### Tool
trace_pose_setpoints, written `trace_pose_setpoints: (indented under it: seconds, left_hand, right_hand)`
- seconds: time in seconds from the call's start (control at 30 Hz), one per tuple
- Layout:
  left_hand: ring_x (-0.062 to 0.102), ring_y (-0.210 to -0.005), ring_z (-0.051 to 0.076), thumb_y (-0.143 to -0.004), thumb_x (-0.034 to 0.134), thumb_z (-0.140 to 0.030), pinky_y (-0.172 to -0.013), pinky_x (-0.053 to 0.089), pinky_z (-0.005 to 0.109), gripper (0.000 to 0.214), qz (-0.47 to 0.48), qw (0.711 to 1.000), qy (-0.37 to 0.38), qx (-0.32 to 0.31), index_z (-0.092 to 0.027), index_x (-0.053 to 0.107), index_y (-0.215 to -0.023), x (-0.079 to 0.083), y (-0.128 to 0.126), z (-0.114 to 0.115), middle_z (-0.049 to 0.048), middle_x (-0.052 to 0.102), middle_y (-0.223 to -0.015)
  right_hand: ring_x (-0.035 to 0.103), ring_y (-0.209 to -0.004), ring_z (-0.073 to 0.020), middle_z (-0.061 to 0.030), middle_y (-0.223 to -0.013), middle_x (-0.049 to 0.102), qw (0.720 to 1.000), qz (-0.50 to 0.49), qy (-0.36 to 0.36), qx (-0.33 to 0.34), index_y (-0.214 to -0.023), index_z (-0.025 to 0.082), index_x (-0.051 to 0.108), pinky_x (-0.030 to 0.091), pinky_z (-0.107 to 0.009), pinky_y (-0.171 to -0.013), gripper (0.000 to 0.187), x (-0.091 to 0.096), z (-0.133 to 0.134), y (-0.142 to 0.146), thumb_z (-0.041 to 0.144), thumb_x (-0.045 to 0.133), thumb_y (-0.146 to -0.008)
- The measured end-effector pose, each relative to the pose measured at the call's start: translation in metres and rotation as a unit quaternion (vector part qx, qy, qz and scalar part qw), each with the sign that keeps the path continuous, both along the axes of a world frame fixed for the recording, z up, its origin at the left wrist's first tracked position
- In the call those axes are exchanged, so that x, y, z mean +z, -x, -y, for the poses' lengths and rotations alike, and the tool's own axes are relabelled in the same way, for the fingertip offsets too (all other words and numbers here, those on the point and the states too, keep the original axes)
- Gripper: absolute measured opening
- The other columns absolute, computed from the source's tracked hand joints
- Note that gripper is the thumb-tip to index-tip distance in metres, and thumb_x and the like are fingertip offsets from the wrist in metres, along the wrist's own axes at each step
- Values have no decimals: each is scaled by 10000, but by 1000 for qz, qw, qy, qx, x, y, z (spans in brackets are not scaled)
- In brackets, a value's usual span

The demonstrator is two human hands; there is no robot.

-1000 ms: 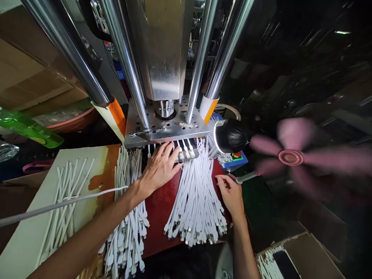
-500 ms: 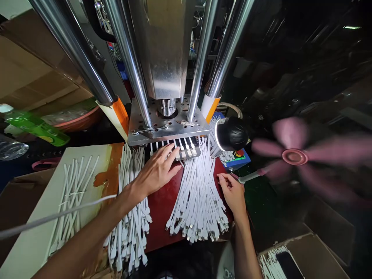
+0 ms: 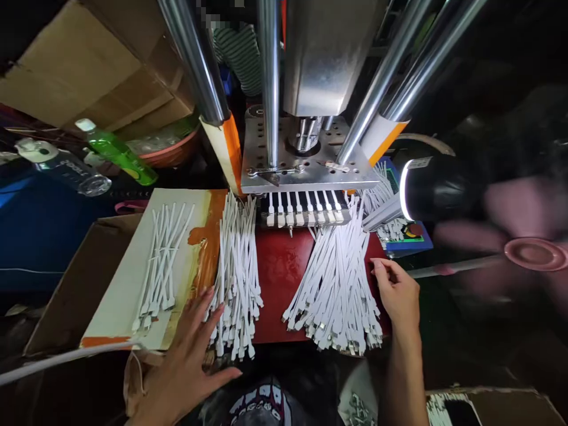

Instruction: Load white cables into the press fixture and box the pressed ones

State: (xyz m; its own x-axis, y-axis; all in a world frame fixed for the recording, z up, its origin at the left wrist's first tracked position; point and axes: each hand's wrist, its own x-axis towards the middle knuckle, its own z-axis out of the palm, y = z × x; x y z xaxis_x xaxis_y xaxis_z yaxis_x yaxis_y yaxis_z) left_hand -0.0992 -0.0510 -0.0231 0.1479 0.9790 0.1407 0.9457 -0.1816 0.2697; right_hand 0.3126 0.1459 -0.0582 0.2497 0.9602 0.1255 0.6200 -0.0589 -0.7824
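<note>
My left hand (image 3: 186,361) lies open, fingers spread, at the near end of the left bundle of white cable pieces (image 3: 237,266). My right hand (image 3: 397,293) rests at the right edge of the right bundle of white cable pieces (image 3: 337,284); its fingers are curled, touching the strands, and I cannot make out anything held. Both bundles lie on a red work plate (image 3: 279,272). Beyond it a row of several white connectors sits in the jig (image 3: 304,210) under the metal press (image 3: 310,160).
A cream board (image 3: 133,284) at the left carries a small batch of white cables (image 3: 162,269). Steel press columns (image 3: 195,59) rise ahead. A black lamp (image 3: 437,189) and a spinning pink fan (image 3: 532,254) stand at right. Bottles (image 3: 115,154) and cardboard boxes (image 3: 84,71) lie at left.
My left hand has pulled back from the jig to the near end of the left bundle. The view has shifted left and closer. The right hand stays by the right bundle.
</note>
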Motion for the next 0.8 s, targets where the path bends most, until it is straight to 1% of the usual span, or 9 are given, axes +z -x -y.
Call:
trace_pose_setpoints:
  seconds: [0.07,0.13,0.2,0.27,0.33,0.47,0.57,0.7,0.8]
  left_hand:
    - [308,-1553,460,-890,724,-544,-1181,418,646,1004,-6,1000,-11,-21,-265,165,-1676,-8,-2,4,194,302,-1702]
    - [338,-1544,442,-902,729,-492,-1202,397,630,978,-9,999,-29,-35,-249,178,-1673,-13,-2,2,206,329,-1686]
    - [361,-1542,409,-939,699,-396,-1221,384,607,912,1,999,-36,-36,-260,174,-1672,-14,0,-1,198,348,-1676]
    - [354,-1550,378,-968,651,-311,-1228,389,582,849,20,999,-25,-24,-282,172,-1668,-13,1,-5,180,355,-1674]
    - [335,-1561,368,-977,628,-285,-1225,397,578,824,36,999,-4,-18,-302,174,-1665,-12,1,-8,165,350,-1679]
    - [310,-1568,398,-937,704,-412,-1205,421,597,890,46,998,14,-33,-319,197,-1662,-10,4,-7,150,319,-1701]
    - [350,-1551,390,-932,691,-518,-1176,474,553,889,50,998,21,-28,-336,212,-1658,-12,11,-5,135,324,-1706]
    - [441,-1510,339,-1013,581,-487,-1176,485,495,745,48,999,-6,6,-368,214,-1651,-19,17,-4,113,423,-1656]
    - [424,-1519,341,-995,602,-515,-1198,457,506,763,52,999,-16,5,-362,235,-1646,-21,14,-5,107,424,-1654]
  right_hand:
    - [688,-749,-234,-96,-856,765,1000,-3,-2,-3,-1014,171,774,514,-326,-718,451,0,0,1,556,561,-912]
    - [689,-760,-236,-99,-864,764,1000,-4,-4,-7,-1012,166,773,517,-327,-723,453,1,1,3,552,561,-908]
    - [685,-748,-236,-95,-839,759,1000,0,-2,-8,-1008,163,773,516,-327,-715,451,1,2,4,549,565,-902]
    - [678,-727,-233,-87,-810,752,1000,7,-2,-8,-1007,165,773,512,-324,-698,445,2,3,5,545,566,-901]
    - [671,-707,-230,-83,-794,750,1000,14,-3,-5,-1003,168,773,508,-323,-684,446,3,4,5,548,561,-904]
    - [677,-709,-238,-97,-819,763,1000,19,-3,0,-1000,163,773,505,-330,-684,470,3,4,4,565,550,-903]
    - [677,-713,-238,-100,-827,764,1000,22,-1,-1,-1004,160,773,502,-329,-690,473,4,4,5,563,547,-907]
    - [672,-706,-236,-92,-798,757,1000,24,1,-2,-1005,164,774,498,-325,-685,456,6,4,5,549,548,-912]
    - [678,-722,-240,-95,-822,764,1000,27,4,-2,-1008,164,774,497,-333,-706,471,5,4,5,564,547,-909]
